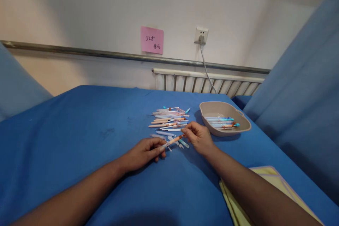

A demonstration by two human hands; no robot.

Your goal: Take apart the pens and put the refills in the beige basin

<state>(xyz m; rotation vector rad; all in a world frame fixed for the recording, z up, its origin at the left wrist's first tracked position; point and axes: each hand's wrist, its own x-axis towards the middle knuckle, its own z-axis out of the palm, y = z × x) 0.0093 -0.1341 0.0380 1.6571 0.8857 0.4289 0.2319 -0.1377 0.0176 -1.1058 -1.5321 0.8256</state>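
Note:
Between my two hands is a pen (pixel 173 141) with an orange and white barrel and a brown end. My left hand (pixel 148 152) is closed on its lower left end. The fingers of my right hand (pixel 199 136) pinch the brown end at the upper right. Just beyond lies a pile of loose pen parts (pixel 169 118), with barrels in white, peach, grey and pale blue. Small clear and white pieces (pixel 180 144) lie under and around the held pen, partly covered by it and my hands.
A beige basin (pixel 225 132) stands at the right, with several pens (pixel 219 122) inside. A yellow cloth (pixel 267 176) lies under my right forearm. Blue cloth (pixel 79 130) covers the table. Behind are a radiator (pixel 185 82) and a wall rail (pixel 111 54); curtains (pixel 299 88) hang at the sides.

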